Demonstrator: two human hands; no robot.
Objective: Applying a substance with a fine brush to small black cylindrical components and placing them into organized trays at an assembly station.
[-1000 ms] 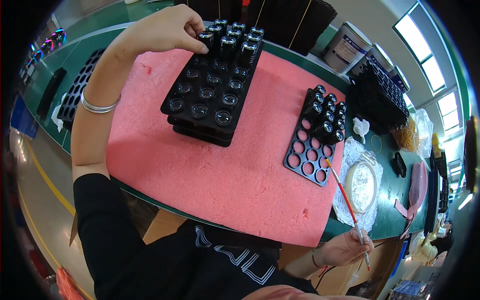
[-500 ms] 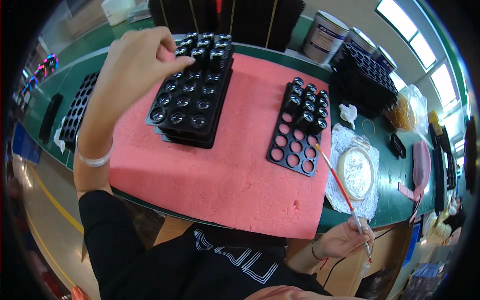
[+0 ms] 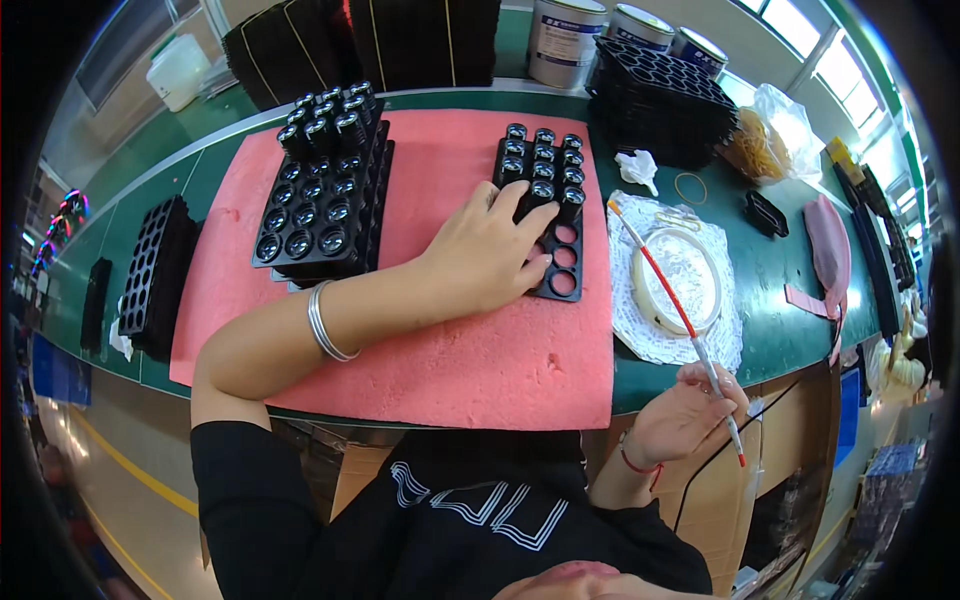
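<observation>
My left hand [image 3: 490, 245] reaches across over a black perforated tray [image 3: 565, 287] at the right of a pink foam mat [image 3: 440, 370]. Its fingers curl down among the short black cylinders with shiny tops [image 3: 544, 155] standing in the tray's far part; whatever they grip is hidden. The nearer holes show pink foam. In my right hand [image 3: 690, 415] is a thin paintbrush [image 3: 668, 290] with a red and silver handle, its bristles up and tilted left. Farther left, stacked black trays [image 3: 262, 243] hold several more shiny-topped cylinders, some standing taller at the back.
A shallow round dish [image 3: 688, 280] sits on crumpled white paper [image 3: 630, 335]. Beyond are a crumpled tissue [image 3: 637, 170], stacked black trays [image 3: 665, 100], metal cans [image 3: 565, 45] and a bag of rubber bands [image 3: 775, 140]. Another black tray stack [image 3: 160, 280] is at the left.
My left hand has swung from the left tray stack to the right tray. The view has shifted rightward. My right hand still holds the paintbrush upright.
</observation>
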